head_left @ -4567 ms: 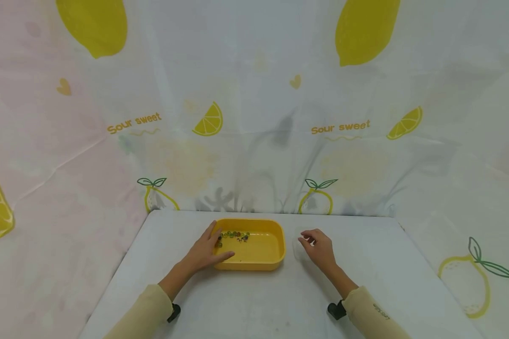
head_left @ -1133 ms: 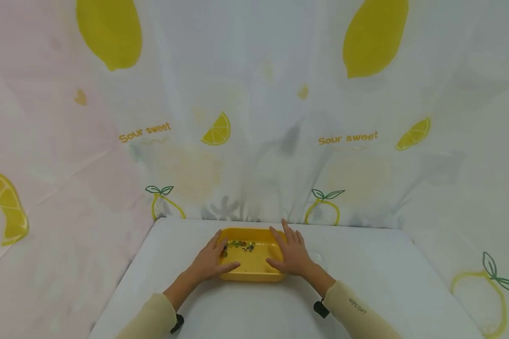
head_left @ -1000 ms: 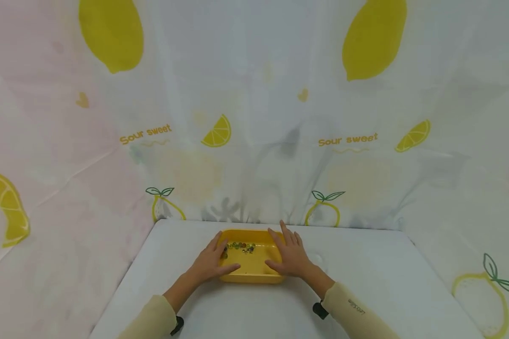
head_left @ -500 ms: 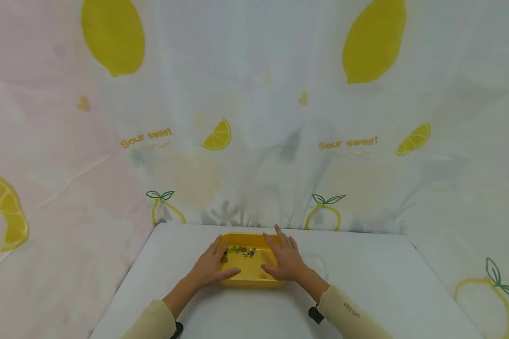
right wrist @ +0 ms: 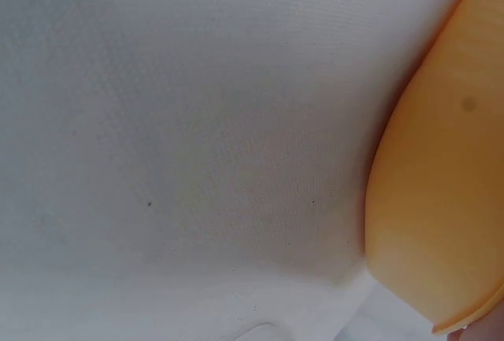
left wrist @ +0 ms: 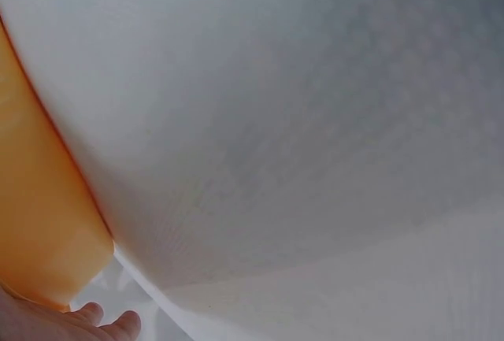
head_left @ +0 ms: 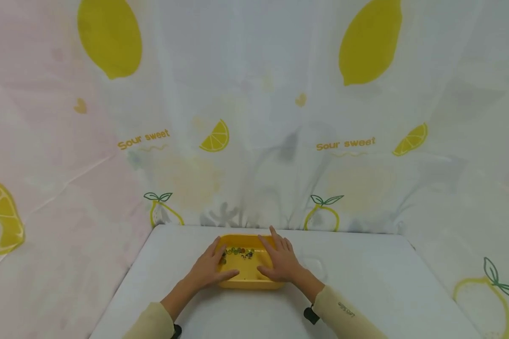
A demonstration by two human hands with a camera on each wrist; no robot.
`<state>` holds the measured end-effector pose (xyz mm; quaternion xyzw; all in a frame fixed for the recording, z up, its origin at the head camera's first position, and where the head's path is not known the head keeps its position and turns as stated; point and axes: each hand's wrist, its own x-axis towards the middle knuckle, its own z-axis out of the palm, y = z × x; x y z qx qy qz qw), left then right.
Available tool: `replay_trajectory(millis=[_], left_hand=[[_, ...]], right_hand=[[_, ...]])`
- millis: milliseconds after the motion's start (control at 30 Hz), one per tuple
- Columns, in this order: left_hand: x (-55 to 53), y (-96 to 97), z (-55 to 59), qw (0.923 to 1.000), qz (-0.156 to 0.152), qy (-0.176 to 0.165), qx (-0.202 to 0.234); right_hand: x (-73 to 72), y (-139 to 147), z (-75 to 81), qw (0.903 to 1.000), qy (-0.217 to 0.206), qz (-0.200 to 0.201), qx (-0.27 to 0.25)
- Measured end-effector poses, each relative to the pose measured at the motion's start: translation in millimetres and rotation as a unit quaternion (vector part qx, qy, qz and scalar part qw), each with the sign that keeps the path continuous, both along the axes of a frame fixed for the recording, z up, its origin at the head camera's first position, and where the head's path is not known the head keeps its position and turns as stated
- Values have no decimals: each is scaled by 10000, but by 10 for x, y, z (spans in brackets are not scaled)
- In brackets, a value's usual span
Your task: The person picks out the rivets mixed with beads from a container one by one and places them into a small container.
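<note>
In the head view a yellow plastic tray (head_left: 251, 283) sits on the white table. Several glass marbles (head_left: 239, 251) lie along its far left part, mostly greenish with some darker ones. My left hand (head_left: 208, 269) rests over the tray's left end, thumb stretched toward the near rim. Across from it, my right hand (head_left: 283, 262) spreads over the right end with straight fingers. Each wrist view catches the tray's outer wall, orange-looking (left wrist: 43, 207), and in the right one too (right wrist: 441, 168). Fingertips (left wrist: 122, 325) appear at the bottom of the left wrist view.
A clear, see-through item (head_left: 316, 267), perhaps a lid or shallow dish, lies on the table (head_left: 365, 273) just right of the tray, partly behind the right forearm. A lemon-print cloth (head_left: 254, 179) hangs along the table's back edge.
Since the oldest frame, my right hand has moved left from beside the clear item onto the tray's right end. In the last second both hands stay on the tray; the right shifts slightly left.
</note>
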<state>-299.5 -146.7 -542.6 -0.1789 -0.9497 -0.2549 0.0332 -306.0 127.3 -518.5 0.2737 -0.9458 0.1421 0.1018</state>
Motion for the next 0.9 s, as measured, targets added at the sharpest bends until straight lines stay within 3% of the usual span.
replay_trajectory(millis=[300, 633, 900], left_hand=[[15, 10, -13, 10000, -31, -18, -49], [17, -26, -22, 9998, 32, -138, -171], [25, -11, 36, 9999, 28, -10, -111]], right_hand=[[0, -50, -7, 9999, 66, -9, 141], [-13, -156, -21, 9994, -137, 47, 302], [-41, -202, 7, 9984, -25, 19, 566]])
